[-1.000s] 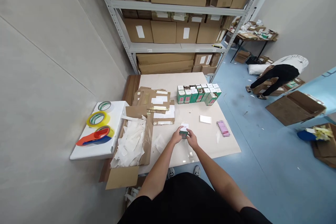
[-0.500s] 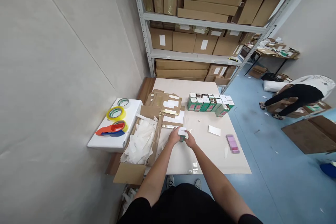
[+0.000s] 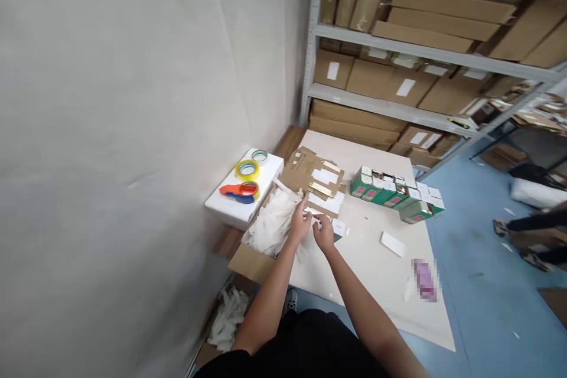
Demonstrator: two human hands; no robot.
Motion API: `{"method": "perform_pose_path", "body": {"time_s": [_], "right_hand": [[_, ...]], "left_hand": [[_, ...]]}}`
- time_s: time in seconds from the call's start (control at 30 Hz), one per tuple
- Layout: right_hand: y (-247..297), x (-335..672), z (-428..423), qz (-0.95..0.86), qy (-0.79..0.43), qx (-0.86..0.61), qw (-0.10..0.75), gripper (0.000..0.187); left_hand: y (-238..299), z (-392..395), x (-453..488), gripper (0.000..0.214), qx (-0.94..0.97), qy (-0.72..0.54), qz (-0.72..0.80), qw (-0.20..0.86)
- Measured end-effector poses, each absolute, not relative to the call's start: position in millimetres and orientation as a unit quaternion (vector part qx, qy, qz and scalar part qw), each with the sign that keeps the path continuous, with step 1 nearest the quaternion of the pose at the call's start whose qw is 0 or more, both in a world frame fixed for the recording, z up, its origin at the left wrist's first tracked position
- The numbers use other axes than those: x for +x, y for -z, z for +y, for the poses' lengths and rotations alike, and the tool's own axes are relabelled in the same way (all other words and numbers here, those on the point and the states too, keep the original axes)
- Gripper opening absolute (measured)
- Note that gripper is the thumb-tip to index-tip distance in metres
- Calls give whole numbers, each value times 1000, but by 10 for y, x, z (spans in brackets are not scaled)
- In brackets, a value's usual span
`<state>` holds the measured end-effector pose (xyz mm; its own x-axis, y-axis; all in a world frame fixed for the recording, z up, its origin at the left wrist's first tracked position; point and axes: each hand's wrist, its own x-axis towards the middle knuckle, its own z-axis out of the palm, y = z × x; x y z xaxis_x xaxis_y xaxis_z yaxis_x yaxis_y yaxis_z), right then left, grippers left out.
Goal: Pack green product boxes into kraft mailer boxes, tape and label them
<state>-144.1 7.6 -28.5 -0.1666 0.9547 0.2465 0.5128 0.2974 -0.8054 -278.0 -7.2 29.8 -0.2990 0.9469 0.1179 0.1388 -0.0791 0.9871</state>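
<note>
My left hand [image 3: 300,224] and my right hand [image 3: 324,233] are close together over the table's left edge, beside an open carton of white bags [image 3: 269,227]. The fingers of both hands are curled and pinch a small pale piece between them that is too small to name. A small green box with a white top [image 3: 339,228] lies on the white table [image 3: 376,283] just right of my right hand, apart from both hands. A stack of flattened cardboard pieces [image 3: 315,177] lies just beyond my hands.
A row of green boxes [image 3: 394,195] stands further back, with a white card [image 3: 393,244] and a pink item [image 3: 424,279] to the right. Tape rolls [image 3: 247,169] and a red tape dispenser [image 3: 239,192] rest on a white block. Shelves of cartons [image 3: 398,71] stand behind; another person's legs [image 3: 531,227] show at right.
The view has swung left. Both hands have let go of the small green box, which now lies on the table, and have moved left toward the carton of white bags.
</note>
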Motion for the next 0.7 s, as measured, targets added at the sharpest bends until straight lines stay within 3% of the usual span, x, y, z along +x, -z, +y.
{"method": "perform_pose_path", "body": {"time_s": [0.2,0.43,0.57,0.7], "right_hand": [[74,-2620,287,-797,-300,-393,347,40],[-175,-4058,516,-885,-264,-298,240,57],[-161,-4371,522,-891,-211,-365,167,34],[-115,-4332,490,-884,-221,-372,177,17]], "left_hand": [[-466,-564,-3691,55,385,-621,635,251],[-497,-1267,-4331,50,304,-635,689,172],[-436,-1504,-4457,52,285,-641,697,147],[-453,-1581,-4550,50,258,-644,707,138]]}}
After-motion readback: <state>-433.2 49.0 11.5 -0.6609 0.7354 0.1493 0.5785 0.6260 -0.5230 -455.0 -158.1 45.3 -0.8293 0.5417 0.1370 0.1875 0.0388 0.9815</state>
